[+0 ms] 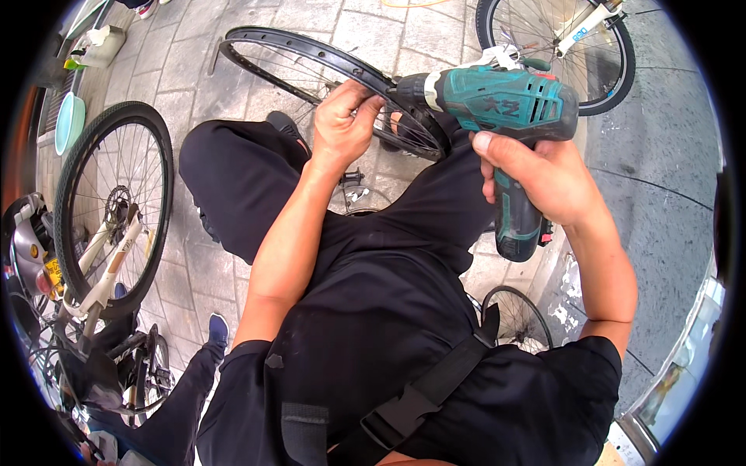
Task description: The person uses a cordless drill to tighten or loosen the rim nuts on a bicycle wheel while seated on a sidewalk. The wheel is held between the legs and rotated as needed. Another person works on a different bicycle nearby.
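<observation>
My right hand point(536, 175) is wrapped round the grip of a teal and black cordless drill point(505, 101). The drill points left, its chuck up against the outer side of a black bicycle rim point(311, 46). That rim, with spokes and no tyre, stands tilted between my knees. My left hand point(346, 124) is closed, thumb and fingers pinched at the rim's inner side near the drill's tip. Whatever lies between those fingers is too small to make out, perhaps a spoke end.
A bicycle wheel with a tyre point(159, 233) on a white fork stands at the left, beside other bicycles. Another bicycle's wheel point(622, 85) is at the upper right. A bare wheel point(536, 311) lies beside my right hip. A light green basin point(70, 124) and another person's leg point(190, 380) show leftward.
</observation>
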`<state>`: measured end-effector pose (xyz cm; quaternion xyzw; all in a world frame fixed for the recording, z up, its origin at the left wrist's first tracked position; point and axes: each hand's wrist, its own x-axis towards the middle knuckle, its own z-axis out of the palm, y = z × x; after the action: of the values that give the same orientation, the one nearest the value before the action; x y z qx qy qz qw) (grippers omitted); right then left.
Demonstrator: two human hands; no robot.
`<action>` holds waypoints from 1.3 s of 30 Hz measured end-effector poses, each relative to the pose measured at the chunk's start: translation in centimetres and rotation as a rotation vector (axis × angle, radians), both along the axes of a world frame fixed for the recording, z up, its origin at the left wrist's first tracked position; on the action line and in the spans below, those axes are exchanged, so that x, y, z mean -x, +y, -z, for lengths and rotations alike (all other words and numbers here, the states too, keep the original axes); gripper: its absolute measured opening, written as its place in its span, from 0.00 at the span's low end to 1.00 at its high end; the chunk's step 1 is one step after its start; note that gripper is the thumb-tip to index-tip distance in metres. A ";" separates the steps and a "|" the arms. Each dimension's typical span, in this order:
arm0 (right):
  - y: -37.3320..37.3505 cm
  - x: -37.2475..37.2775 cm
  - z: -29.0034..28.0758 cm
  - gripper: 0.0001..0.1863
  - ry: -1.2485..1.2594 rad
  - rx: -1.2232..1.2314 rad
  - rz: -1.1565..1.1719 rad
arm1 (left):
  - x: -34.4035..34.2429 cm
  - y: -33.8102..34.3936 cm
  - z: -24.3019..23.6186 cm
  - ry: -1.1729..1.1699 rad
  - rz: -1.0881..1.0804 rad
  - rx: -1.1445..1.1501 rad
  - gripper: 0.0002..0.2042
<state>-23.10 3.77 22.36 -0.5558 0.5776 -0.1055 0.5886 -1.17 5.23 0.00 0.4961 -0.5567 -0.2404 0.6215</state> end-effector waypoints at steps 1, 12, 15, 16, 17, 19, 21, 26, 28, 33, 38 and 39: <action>0.1 -0.5 -0.6 0.13 0.043 -0.004 -0.005 | 0.0 0.0 0.0 -0.017 0.004 -0.002 0.01; -0.1 -2.2 -2.7 0.15 0.185 -0.003 -0.025 | 1.1 -0.6 -0.3 0.030 -0.004 -0.031 0.02; -0.3 -2.8 -3.1 0.15 0.224 -0.024 -0.023 | 1.2 -0.5 -0.5 0.053 0.018 -0.033 0.02; -0.4 -2.9 -3.2 0.15 0.241 -0.029 -0.025 | 1.1 -0.8 -0.4 0.012 0.006 0.010 0.02; -0.3 -3.1 -3.3 0.15 0.237 -0.021 -0.039 | 1.1 -0.8 -0.4 0.029 0.020 -0.014 0.02; -0.1 -3.4 -3.5 0.14 0.235 -0.007 -0.064 | 1.3 -0.5 -1.2 0.068 0.050 -0.062 0.02; -0.3 -3.3 -3.3 0.13 0.238 0.008 -0.087 | 1.2 -0.9 -0.7 0.036 0.034 -0.023 0.02; -0.8 -3.3 -3.5 0.12 0.262 0.059 -0.145 | 1.1 -1.3 -0.1 0.062 0.031 -0.010 0.02; -1.3 -2.2 -2.8 0.11 0.195 0.123 -0.203 | 0.9 -0.9 -0.2 0.063 0.043 -0.035 0.02; -2.1 -0.5 -1.8 0.14 0.143 0.135 -0.206 | 0.4 -1.1 -0.4 0.048 0.053 -0.059 0.03; -2.5 1.0 -0.4 0.14 0.160 0.170 -0.205 | 0.3 -1.5 -0.3 0.065 0.058 -0.055 0.03; -2.5 1.0 -0.3 0.12 0.170 0.193 -0.221 | 0.2 -1.6 0.0 0.055 0.059 -0.048 0.03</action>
<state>-24.09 1.27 22.67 -0.6766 0.5478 -0.0478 0.4897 -1.34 3.66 -0.02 0.4872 -0.5479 -0.2855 0.6172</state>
